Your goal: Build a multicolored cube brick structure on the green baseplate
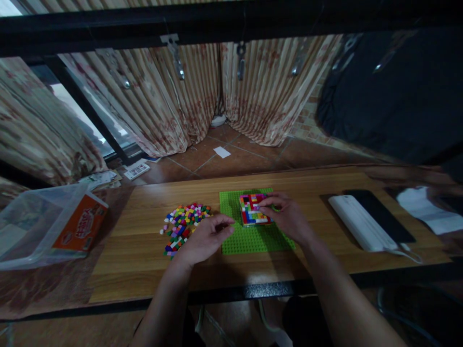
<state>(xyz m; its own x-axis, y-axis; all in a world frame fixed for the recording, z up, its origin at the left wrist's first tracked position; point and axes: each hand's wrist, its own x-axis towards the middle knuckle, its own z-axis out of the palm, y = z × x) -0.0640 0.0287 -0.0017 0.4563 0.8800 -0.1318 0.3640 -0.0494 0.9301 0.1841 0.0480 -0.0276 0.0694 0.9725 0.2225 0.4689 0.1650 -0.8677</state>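
Note:
A green studded baseplate [253, 238] lies on the wooden table [144, 250]. On its far part stands a square block of many-coloured small bricks [251, 208]. My right hand [287, 217] rests against the block's right side, fingers curled and pressed together at its top right corner. A loose heap of small coloured bricks [183, 224] lies left of the plate. My left hand [206, 236] hovers between the heap and the plate, fingers pinched together at the plate's left edge; what they hold is too small to see.
A white power bank with a cable [358, 221] and a dark phone [383, 217] lie at the right. White paper [423, 207] sits at the far right. A clear plastic bin with an orange box [54, 226] stands left. A black rail [231, 19] runs overhead.

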